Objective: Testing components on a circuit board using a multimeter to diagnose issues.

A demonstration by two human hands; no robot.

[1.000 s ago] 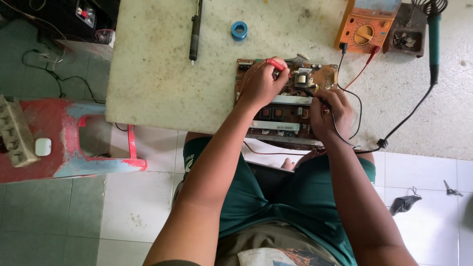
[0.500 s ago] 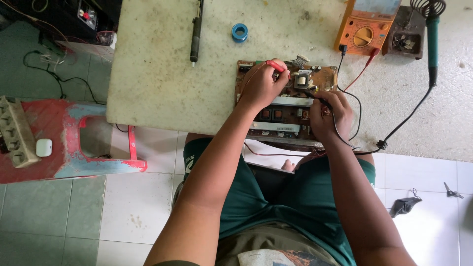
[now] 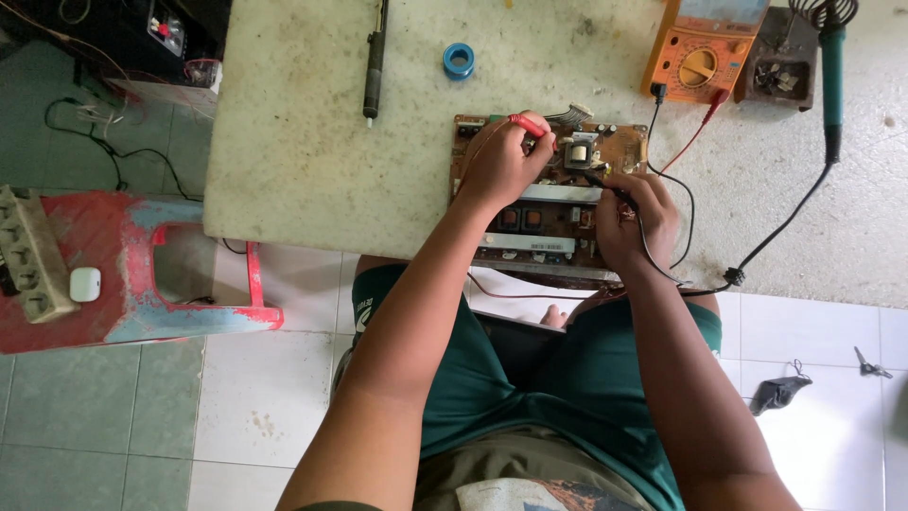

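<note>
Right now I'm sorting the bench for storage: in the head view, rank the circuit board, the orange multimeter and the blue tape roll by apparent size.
1. circuit board, largest, though the hands partly cover it
2. orange multimeter, cut off by the frame's top edge
3. blue tape roll, clearly smallest

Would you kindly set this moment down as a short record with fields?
Left hand: holds the red probe, tip on the circuit board
Right hand: holds the black probe on the same board
Meter: orange multimeter, both probe leads run to it
Surface: pale worktable
Other tools: blue tape roll, dark pen-shaped tool, green-handled soldering iron
Beside table: red stool
</note>
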